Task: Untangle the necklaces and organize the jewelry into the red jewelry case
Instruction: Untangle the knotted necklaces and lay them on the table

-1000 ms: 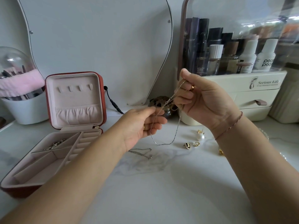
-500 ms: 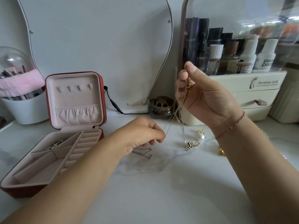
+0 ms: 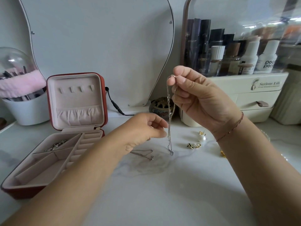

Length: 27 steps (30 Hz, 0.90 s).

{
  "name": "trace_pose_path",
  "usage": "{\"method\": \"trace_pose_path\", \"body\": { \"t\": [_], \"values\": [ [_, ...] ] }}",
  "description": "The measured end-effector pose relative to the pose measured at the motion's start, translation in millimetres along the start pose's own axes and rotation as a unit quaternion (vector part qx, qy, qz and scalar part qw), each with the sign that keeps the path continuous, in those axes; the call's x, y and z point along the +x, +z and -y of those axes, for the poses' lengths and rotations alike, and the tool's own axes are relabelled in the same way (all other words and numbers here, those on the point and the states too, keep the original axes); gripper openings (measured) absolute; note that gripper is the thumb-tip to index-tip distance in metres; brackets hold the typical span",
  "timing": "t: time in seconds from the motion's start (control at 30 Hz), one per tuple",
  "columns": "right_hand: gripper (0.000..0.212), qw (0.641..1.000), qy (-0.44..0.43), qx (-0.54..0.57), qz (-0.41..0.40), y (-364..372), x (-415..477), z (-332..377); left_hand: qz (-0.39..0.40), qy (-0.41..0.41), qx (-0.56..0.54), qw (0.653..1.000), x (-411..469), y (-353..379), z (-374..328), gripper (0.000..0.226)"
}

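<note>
The marble table [image 3: 162,193] fills the lower half of my view. At its far edge, toward eleven o'clock, a big rounded mirror [image 3: 101,46] stands upright. At one o'clock there is a cream cosmetics cabinet [image 3: 260,98] with bottles behind its clear cover. The red jewelry case [image 3: 21,192] sits open at nine o'clock with its lid upright. A silvery bracelet [image 3: 56,145] lies in its far left compartment, and the other compartments I can see hold nothing. Behind the case, at ten o'clock, is a white cup [image 3: 27,110] of brushes.

My right hand [image 3: 200,101] is raised at about one o'clock from the middle of the table. Its thumb and forefinger pinch the top of the tangled necklaces [image 3: 169,111] and the other fingers are curled in. The chains hang straight down, and their lowest point is just above or touching the marble; I cannot tell which.

My left hand [image 3: 143,132] reaches in from seven o'clock with its fingers loosely curled. The fingertips are right beside the hanging chains near their lower part. They are blurred, so I cannot tell whether they have hold of a strand.

A thin silver chain [image 3: 143,154] lies loose on the table just under my left hand. At three o'clock from the hanging chains lie a pearl earring [image 3: 202,138] and two small gold earrings [image 3: 193,145], close together. A little brass bowl [image 3: 160,106] sits behind the chains at twelve o'clock.
</note>
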State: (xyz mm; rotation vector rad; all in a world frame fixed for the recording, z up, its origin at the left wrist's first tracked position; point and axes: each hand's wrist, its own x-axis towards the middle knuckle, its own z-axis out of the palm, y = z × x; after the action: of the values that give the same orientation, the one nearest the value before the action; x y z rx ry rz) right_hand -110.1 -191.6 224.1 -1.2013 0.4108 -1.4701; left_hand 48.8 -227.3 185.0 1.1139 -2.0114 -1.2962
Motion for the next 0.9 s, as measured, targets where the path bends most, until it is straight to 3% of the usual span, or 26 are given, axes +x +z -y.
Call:
{"method": "trace_pose_path", "body": {
  "t": [0.27, 0.53, 0.67, 0.8, 0.9],
  "values": [
    [0.014, 1.000, 0.006, 0.004, -0.006, -2, 0, 0, -0.020, 0.120, -0.246, 0.962, -3, 1, -16, 0.019],
    [0.011, 0.999, 0.015, -0.024, -0.022, -5, 1, -1, -0.049, 0.152, -0.206, 0.965, -3, 1, -13, 0.006],
    [0.011, 0.998, 0.027, -0.062, -0.019, -5, 0, -2, -0.040, 0.166, -0.199, 0.965, -4, 4, -13, 0.023],
    [0.008, 0.993, 0.038, -0.105, -0.025, -6, -1, -3, -0.069, 0.160, -0.175, 0.969, -5, 3, -13, 0.003],
    [0.008, 0.989, 0.044, -0.131, -0.049, -7, -2, -1, -0.101, 0.149, -0.175, 0.968, -2, 0, -12, 0.006]
  ]
}}
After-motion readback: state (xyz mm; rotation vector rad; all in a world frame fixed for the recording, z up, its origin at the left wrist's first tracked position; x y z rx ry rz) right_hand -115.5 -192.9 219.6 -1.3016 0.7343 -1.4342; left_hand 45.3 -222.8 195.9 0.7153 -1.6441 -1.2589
